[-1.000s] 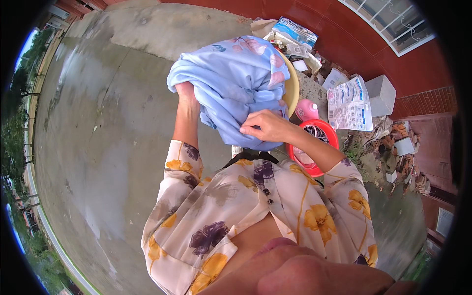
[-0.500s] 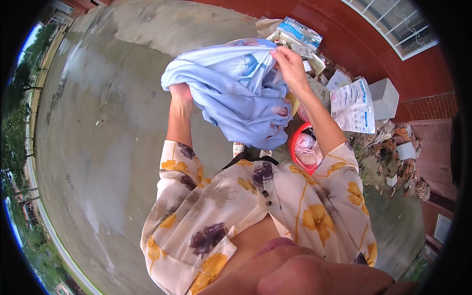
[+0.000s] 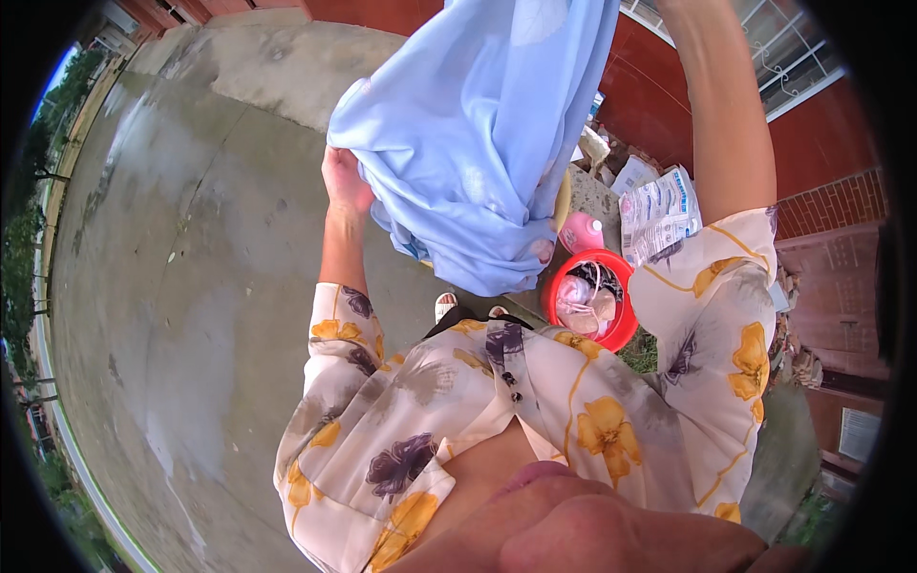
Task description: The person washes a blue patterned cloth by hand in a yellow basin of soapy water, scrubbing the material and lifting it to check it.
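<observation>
A large light blue cloth (image 3: 468, 153) with a faint leaf and flower pattern hangs in loose folds before me. Whether it is a garment or a sheet, I cannot tell. My left hand (image 3: 346, 180) is closed at the cloth's left edge, its fingertips partly covered by the fabric. My right arm stretches up and away past the top edge of the picture, so the right hand is out of sight. The cloth's upper part runs out of the picture too, pulled upward on that side.
Right of the cloth, a red bucket (image 3: 623, 336) holds pink and dark cloth items. Beside it lie a pink bottle (image 3: 581, 232) and a white-and-blue plastic bag (image 3: 659, 215). Rubble and a red wall (image 3: 650, 81) with a barred window stand beyond. Wet concrete (image 3: 191, 286) stretches to the left.
My right hand has risen out of the picture, drawing the cloth up and stretching it taller. The left hand stays near its place on the edge. The red bucket now shows more fully.
</observation>
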`<state>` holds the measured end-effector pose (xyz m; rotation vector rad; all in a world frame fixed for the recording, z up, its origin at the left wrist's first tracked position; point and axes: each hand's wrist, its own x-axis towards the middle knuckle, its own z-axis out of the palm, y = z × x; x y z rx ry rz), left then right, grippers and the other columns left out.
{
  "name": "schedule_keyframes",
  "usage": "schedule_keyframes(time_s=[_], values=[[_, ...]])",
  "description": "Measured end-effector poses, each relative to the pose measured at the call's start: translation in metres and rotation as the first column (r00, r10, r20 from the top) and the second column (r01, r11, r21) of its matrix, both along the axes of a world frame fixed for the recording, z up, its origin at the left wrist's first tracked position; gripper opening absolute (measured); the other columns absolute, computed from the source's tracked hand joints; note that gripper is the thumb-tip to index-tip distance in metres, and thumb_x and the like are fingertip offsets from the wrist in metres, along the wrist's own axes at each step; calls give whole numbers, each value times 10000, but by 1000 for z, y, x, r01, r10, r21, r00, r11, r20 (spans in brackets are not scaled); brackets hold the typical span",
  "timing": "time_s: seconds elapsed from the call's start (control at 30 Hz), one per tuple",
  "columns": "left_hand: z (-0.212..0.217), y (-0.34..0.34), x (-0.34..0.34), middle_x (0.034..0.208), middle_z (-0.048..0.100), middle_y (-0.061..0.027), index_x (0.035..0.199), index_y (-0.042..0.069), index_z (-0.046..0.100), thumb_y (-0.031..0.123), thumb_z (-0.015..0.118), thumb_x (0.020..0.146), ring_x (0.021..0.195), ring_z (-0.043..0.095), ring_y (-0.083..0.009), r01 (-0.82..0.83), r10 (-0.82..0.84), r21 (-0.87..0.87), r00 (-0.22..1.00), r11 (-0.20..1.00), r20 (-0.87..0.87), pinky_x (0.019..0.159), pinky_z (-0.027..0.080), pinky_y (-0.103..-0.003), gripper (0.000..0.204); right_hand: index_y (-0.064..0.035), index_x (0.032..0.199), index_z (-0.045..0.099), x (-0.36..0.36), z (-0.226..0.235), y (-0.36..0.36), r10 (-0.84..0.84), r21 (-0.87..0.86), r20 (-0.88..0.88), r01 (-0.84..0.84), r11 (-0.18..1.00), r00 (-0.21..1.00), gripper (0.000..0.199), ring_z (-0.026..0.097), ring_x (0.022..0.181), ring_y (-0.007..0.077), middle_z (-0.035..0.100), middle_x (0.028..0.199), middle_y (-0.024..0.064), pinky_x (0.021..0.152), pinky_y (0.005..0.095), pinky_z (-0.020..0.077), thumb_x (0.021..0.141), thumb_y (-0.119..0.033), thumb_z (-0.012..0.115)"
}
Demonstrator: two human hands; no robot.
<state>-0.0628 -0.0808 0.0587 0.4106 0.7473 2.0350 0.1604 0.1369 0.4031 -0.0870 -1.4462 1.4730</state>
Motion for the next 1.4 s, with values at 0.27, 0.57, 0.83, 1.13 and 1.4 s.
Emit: schedule_keyframes(time_s=[0.27, 0.57, 0.83, 1.13, 1.4], values=[[16, -4, 12, 1340, 555, -232, 1368, -84, 453, 449, 626, 957, 1202, 582, -328, -21, -108, -379, 942, 925, -317, 1028, 485, -450, 694, 18, 1007, 682, 9, -173, 2, 39, -23, 652, -31, 999, 757, 210, 684, 825, 185, 702, 922, 84, 736, 336, 579, 959, -164, 589], [50, 12, 7, 1206, 646, -174, 1220, -40, 570, 308, 557, 1015, 1057, 652, -321, -185, 218, -335, 974, 924, 64, 925, 549, -473, 405, -141, 1306, 612, 44, -269, -92, -504, 800, 481, -124, 588, 717, 501, 498, 1269, 379, 532, 1409, 148, 1050, 495, 403, 909, -443, 656], [71, 45, -3, 1257, 615, -194, 1287, -50, 510, 322, 431, 1061, 1117, 624, -341, -98, 106, -94, 990, 991, 89, 960, 534, -488, 442, -49, 1253, 633, 32, -361, -86, -337, 463, 756, -95, 881, 562, 385, 689, 914, 349, 714, 1046, 166, 829, 406, 538, 957, -294, 612], [43, 30, 4, 1071, 613, -106, 1313, 10, 527, 825, 289, 895, 956, 604, -218, 11, -78, -215, 949, 977, -305, 890, 523, -404, 947, -12, 1072, 664, 15, -155, -54, 229, -658, -22, -187, 730, 973, 368, 683, 896, 250, 702, 999, 118, 842, 373, 577, 977, -339, 523], [8, 13, 87, 1238, 609, -160, 1344, -21, 534, 550, 657, 880, 1240, 528, -326, 82, -234, -221, 239, 972, -942, 1034, 406, -445, 746, -46, 1168, 652, 14, -224, 41, -84, -609, -36, 45, 792, 996, 426, 657, 1028, 278, 684, 1157, 144, 886, 399, 560, 1018, -385, 444]])
